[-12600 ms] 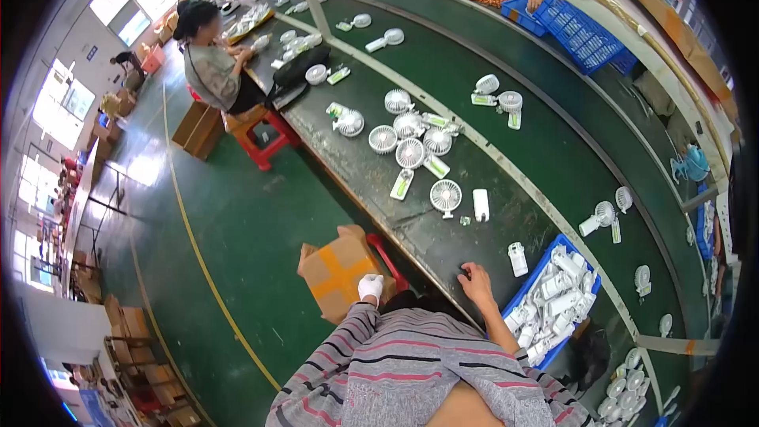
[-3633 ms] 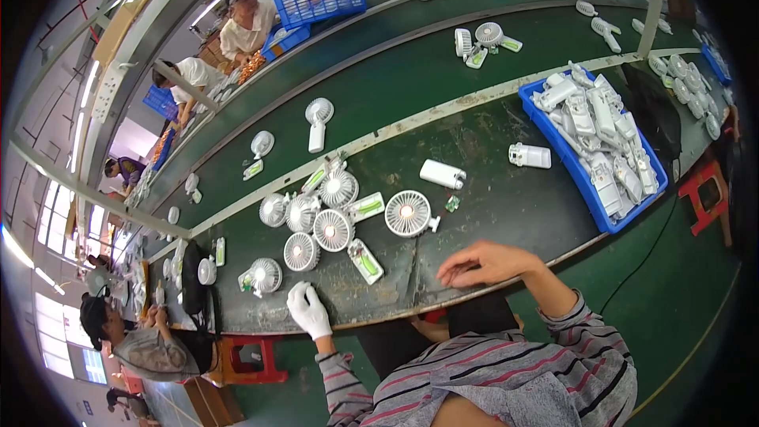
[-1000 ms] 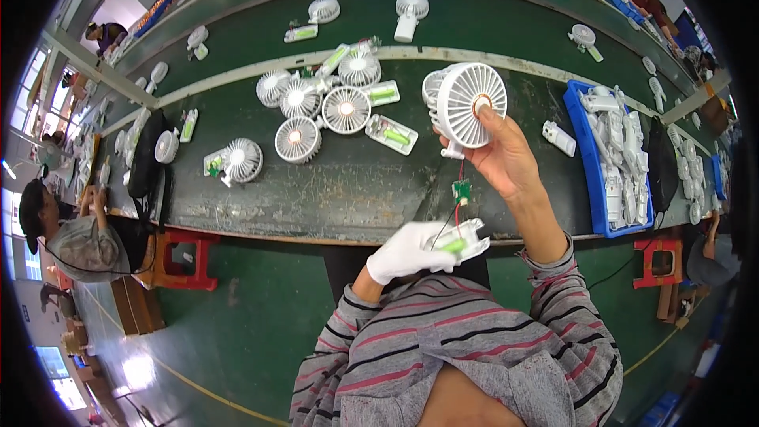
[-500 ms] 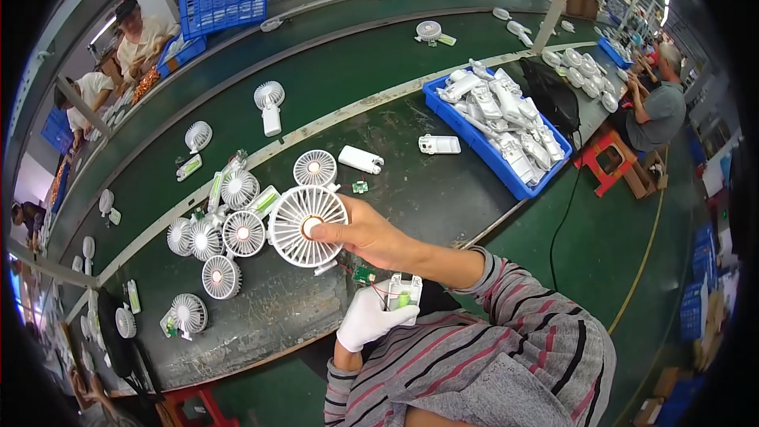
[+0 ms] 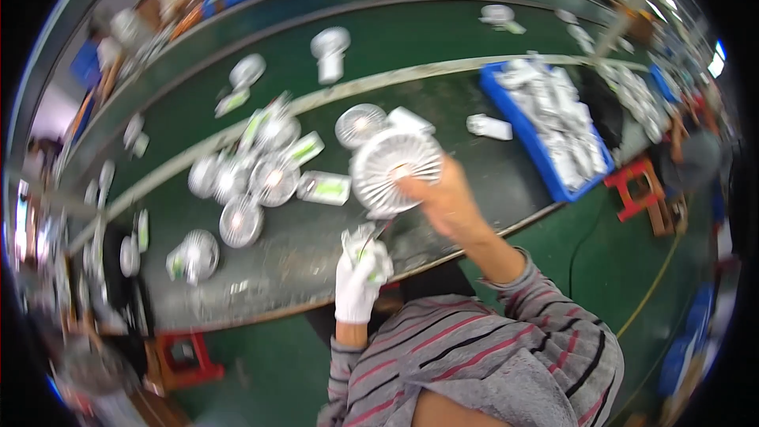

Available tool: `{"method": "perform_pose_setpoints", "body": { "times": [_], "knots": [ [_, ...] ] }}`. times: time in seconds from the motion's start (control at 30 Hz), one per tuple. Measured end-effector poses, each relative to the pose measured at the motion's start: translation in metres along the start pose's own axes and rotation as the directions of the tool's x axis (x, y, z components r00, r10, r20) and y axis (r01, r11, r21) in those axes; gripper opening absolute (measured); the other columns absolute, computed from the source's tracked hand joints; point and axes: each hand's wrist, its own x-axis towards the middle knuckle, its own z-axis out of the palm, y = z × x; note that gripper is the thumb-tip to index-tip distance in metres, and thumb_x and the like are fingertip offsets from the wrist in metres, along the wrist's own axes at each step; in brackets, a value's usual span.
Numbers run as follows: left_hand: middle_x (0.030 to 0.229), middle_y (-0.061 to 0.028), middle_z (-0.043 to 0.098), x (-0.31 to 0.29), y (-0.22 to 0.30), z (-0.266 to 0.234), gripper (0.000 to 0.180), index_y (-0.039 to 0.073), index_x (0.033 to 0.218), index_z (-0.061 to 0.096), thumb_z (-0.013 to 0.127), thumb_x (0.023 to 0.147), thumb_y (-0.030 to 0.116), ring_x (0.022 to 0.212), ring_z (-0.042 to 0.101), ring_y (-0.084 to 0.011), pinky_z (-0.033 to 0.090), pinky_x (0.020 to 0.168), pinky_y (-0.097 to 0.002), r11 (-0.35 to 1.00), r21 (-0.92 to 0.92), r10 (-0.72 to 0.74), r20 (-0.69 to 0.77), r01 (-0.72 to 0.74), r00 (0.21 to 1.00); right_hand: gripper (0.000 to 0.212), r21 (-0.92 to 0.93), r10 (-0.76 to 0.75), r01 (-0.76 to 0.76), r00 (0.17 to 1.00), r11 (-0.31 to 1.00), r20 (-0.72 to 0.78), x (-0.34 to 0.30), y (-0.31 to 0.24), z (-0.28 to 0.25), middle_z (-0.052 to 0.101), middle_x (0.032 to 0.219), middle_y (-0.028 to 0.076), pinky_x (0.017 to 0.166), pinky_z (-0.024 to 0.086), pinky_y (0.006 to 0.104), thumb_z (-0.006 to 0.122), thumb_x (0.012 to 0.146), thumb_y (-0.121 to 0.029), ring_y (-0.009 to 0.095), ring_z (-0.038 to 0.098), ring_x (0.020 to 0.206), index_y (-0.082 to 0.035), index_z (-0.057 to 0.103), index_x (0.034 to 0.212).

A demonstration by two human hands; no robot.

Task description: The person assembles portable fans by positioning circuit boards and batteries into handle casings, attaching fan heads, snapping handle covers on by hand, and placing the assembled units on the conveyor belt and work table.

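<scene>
- Right hand (image 5: pixel 449 196), bare: grasps a white round fan head (image 5: pixel 395 166) by its rim, thumb on the grille near the hub; as I judge it from beside the bench (image 5: pixel 285 273), this grip keeps the rest of the face exposed
- Left hand (image 5: pixel 357 289), gloved: fingers closed around a white handle shell (image 5: pixel 371 251) with green on it, at the bench's near edge; exact finger placement is blurred
- Wire (image 5: pixel 384 229): appears to run between shell and fan head, which probably explains why both parts are held near each other, the head above
- Fan cluster (image 5: pixel 273 178): lies to the left, probably to leave working room in front of the person
- Blue crate (image 5: pixel 518 136): filled with white shells, stands at the right, presumably for easy reach
- Compared with half a second ago: the left hand and shell are up from the lap to the bench edge, nearer the fan head; the right hand's grip is unchanged; the green board then visible between the parts cannot now be made out
</scene>
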Motion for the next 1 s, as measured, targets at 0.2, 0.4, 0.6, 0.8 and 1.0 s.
{"method": "perform_pose_setpoints", "body": {
  "times": [0.2, 0.4, 0.6, 0.8, 1.0],
  "knots": [
    [0.079, -0.0057, 0.058, 0.007, 0.021, -0.002, 0.03, 0.0, 0.114, 0.054, 0.057, 0.091, 0.019, 0.058, 0.056, -0.0134, 0.046, 0.051, -0.0266, 0.997, -0.015, 0.065, -0.291, -0.072, 0.954, 0.042, 0.046, 0.186, -0.187, 0.982, 0.981, 0.021, -0.018, 0.024, -0.003, 0.061, 0.107, 0.012, 0.085, 0.049, 0.0294, 0.065, 0.083, -0.012, 0.015, 0.061, 0.095, 0.006, 0.049, 0.117],
    [0.08, -0.0052, 0.059, -0.016, 0.021, 0.011, 0.026, 0.0, 0.106, 0.054, 0.055, 0.08, 0.0, 0.057, 0.059, -0.0124, 0.049, 0.05, -0.0255, 0.983, 0.169, -0.023, -0.307, 0.078, 0.951, 0.036, -0.019, 0.297, -0.297, 0.955, 0.955, 0.01, -0.01, 0.055, 0.001, 0.062, 0.104, 0.008, 0.08, 0.049, 0.0266, 0.065, 0.085, -0.014, 0.012, 0.06, 0.093, 0.003, 0.052, 0.114],
    [0.079, -0.0037, 0.057, -0.02, 0.016, 0.012, 0.029, 0.001, 0.109, 0.051, 0.054, 0.08, -0.002, 0.057, 0.059, -0.0118, 0.048, 0.05, -0.0246, 0.975, 0.191, -0.076, -0.199, 0.115, 0.977, 0.042, -0.201, 0.305, -0.293, 0.952, 0.935, 0.028, -0.008, 0.066, -0.002, 0.063, 0.103, 0.008, 0.079, 0.048, 0.026, 0.069, 0.082, -0.017, 0.011, 0.06, 0.091, 0.004, 0.053, 0.115],
    [0.089, -0.005, 0.059, -0.024, 0.02, 0.018, 0.027, 0.001, 0.112, 0.05, 0.05, 0.085, 0.001, 0.067, 0.062, -0.0123, 0.051, 0.059, -0.0258, 0.982, 0.173, -0.047, -0.133, 0.07, 0.99, 0.042, -0.268, 0.396, -0.363, 0.915, 0.893, 0.079, 0.006, 0.07, -0.004, 0.064, 0.1, 0.01, 0.077, 0.049, 0.0254, 0.069, 0.082, -0.02, 0.011, 0.061, 0.086, 0.007, 0.056, 0.111],
    [0.101, -0.0083, 0.062, -0.024, 0.025, 0.001, 0.029, -0.002, 0.113, 0.054, 0.047, 0.095, 0.02, 0.08, 0.061, -0.0126, 0.051, 0.071, -0.0264, 0.977, 0.21, 0.006, -0.125, 0.02, 0.992, 0.053, -0.627, 0.429, -0.221, 0.881, 0.747, 0.201, 0.01, 0.067, 0.011, 0.068, 0.092, 0.011, 0.074, 0.05, 0.0279, 0.075, 0.076, -0.025, 0.016, 0.064, 0.08, 0.006, 0.056, 0.113]
  ]
}}
